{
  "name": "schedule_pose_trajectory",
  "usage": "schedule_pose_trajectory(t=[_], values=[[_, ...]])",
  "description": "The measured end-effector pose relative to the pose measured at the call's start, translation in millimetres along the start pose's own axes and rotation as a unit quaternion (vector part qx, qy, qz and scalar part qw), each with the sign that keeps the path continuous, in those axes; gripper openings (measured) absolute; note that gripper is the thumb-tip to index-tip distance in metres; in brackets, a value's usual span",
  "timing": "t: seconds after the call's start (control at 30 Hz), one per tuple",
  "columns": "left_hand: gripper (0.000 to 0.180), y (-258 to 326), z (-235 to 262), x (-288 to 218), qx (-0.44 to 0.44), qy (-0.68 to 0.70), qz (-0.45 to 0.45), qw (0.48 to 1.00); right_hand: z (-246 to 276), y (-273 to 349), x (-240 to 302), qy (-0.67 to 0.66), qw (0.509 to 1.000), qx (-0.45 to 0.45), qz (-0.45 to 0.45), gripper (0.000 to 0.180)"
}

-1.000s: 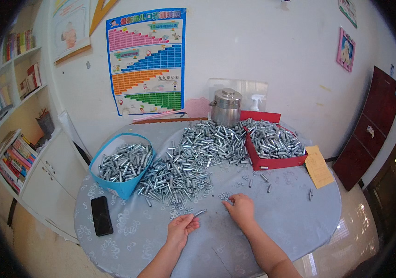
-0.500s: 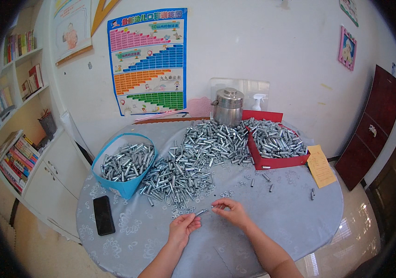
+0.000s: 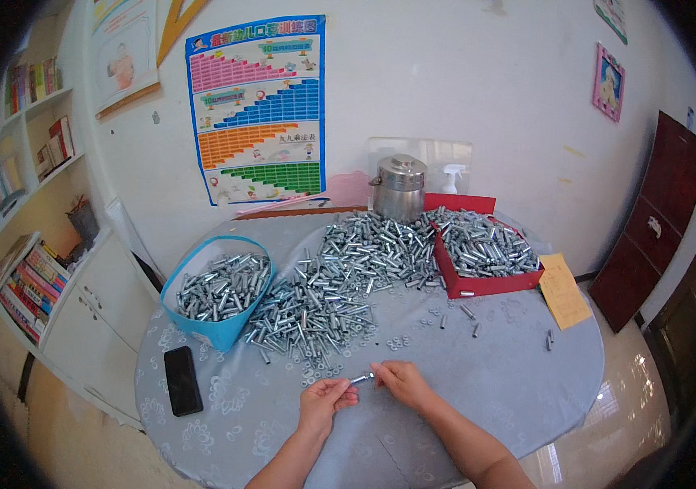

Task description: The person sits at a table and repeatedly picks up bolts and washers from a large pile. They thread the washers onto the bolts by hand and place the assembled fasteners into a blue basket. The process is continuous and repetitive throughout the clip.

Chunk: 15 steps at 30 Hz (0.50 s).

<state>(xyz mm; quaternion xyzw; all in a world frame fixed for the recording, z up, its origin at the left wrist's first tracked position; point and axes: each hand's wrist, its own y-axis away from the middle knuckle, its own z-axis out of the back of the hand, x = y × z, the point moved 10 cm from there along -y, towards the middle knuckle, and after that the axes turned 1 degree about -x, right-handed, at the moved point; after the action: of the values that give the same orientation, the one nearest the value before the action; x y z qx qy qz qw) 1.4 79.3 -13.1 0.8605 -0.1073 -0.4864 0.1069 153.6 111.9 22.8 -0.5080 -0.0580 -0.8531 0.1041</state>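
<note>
My left hand (image 3: 328,402) is closed, pinching a silvery metal bolt (image 3: 358,380) between thumb and fingers. The bolt points right, toward my right hand (image 3: 401,385). At the bolt's right end is a small shiny piece that looks like a nut (image 3: 371,376), and my right fingertips are closed on it. Just beyond my hands lie loose washers and nuts (image 3: 319,372). A large heap of bolts and metal sleeves (image 3: 315,310) spreads behind them.
A blue bin (image 3: 216,332) of metal sleeves stands left, near a black phone (image 3: 182,381). At the back right is a red box (image 3: 495,284) full of sleeves, beside a yellow paper (image 3: 564,292). A steel pot (image 3: 399,191) and spray bottle (image 3: 451,178) stand behind.
My right hand has moved slightly down, bringing its fingertips from just above and right of the bolt's end onto it. The left hand still holds the bolt.
</note>
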Motion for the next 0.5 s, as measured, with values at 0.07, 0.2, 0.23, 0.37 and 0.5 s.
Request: schedule_pose_trajectory(t=[0.07, 0.2, 0.23, 0.37, 0.5], values=[[0.012, -3, 5, 2, -0.019, 0.009, 0.005, 1.0, 3, 1, 6, -0.051, 0.998, -0.036, 0.02, 0.031], [0.013, -4, 14, 1, -0.056, 0.028, 0.0, 0.998, -1, 1, 7, -0.121, 0.991, -0.003, 0.05, 0.034], [0.013, -4, 14, 0, -0.054, 0.03, -0.006, 0.998, -6, 0, 5, -0.106, 0.993, 0.029, 0.038, 0.034], [0.013, -4, 13, -3, -0.05, 0.038, -0.017, 0.998, 0, 2, 14, -0.116, 0.992, -0.016, 0.05, 0.035], [0.013, -7, 18, -1, -0.058, 0.043, -0.026, 0.997, -8, -3, -2, -0.129, 0.991, 0.0, 0.045, 0.036]])
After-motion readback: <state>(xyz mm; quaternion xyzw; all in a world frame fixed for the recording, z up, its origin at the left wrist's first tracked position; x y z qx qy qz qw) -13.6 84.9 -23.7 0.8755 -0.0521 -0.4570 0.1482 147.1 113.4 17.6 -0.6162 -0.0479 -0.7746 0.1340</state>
